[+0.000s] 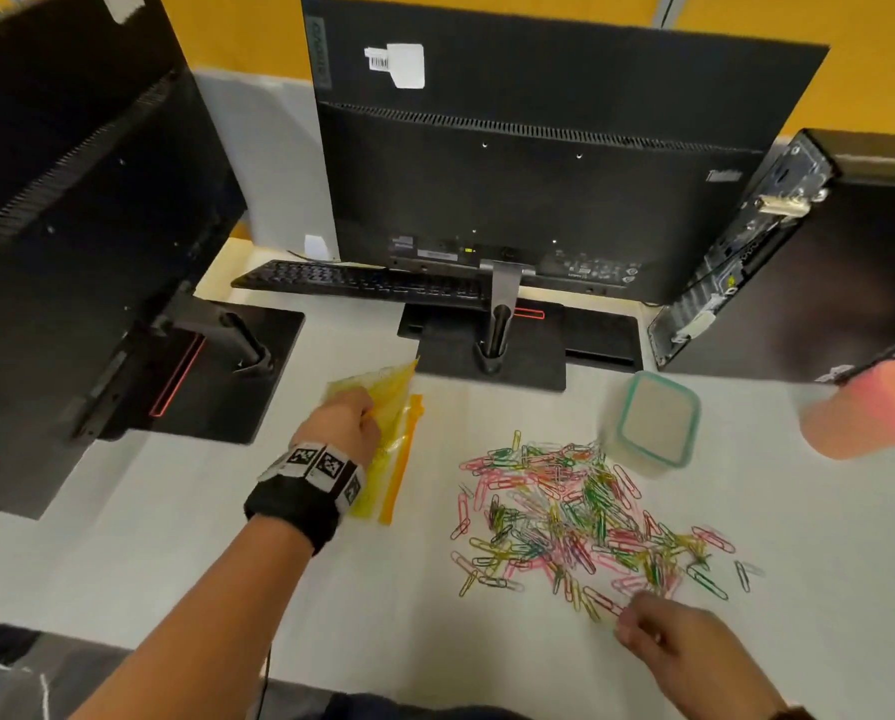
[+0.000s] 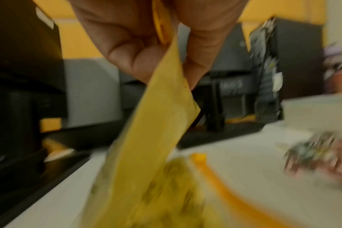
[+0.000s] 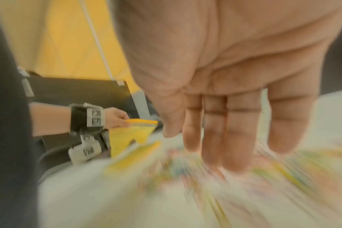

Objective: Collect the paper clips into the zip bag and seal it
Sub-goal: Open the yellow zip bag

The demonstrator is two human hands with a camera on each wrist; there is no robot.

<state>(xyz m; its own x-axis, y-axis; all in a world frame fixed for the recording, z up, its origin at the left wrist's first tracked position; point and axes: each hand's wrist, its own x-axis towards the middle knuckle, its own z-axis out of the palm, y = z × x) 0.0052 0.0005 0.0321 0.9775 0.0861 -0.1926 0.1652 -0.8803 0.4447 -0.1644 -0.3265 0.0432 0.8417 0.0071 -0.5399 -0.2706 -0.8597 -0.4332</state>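
A heap of coloured paper clips (image 1: 580,522) lies spread on the white table (image 1: 331,589). My right hand (image 1: 637,623) is at the heap's near edge, and in the right wrist view its fingers (image 3: 242,138) point straight down onto the blurred paper clips (image 3: 185,169), holding nothing. To the left, my left hand (image 1: 367,413) pinches the top edge of the yellow zip bag (image 1: 391,392) and lifts it partly off the table. In the left wrist view the zip bag (image 2: 156,138) hangs from my left hand (image 2: 166,64), its orange zip strip (image 2: 224,185) trailing below.
A clear plastic container (image 1: 653,423) with a teal rim stands just behind the clips. Two monitor stands (image 1: 492,345) (image 1: 217,376), a keyboard (image 1: 357,280) and a computer tower (image 1: 798,252) line the back. A blurred pinkish shape (image 1: 861,418) enters from the right edge.
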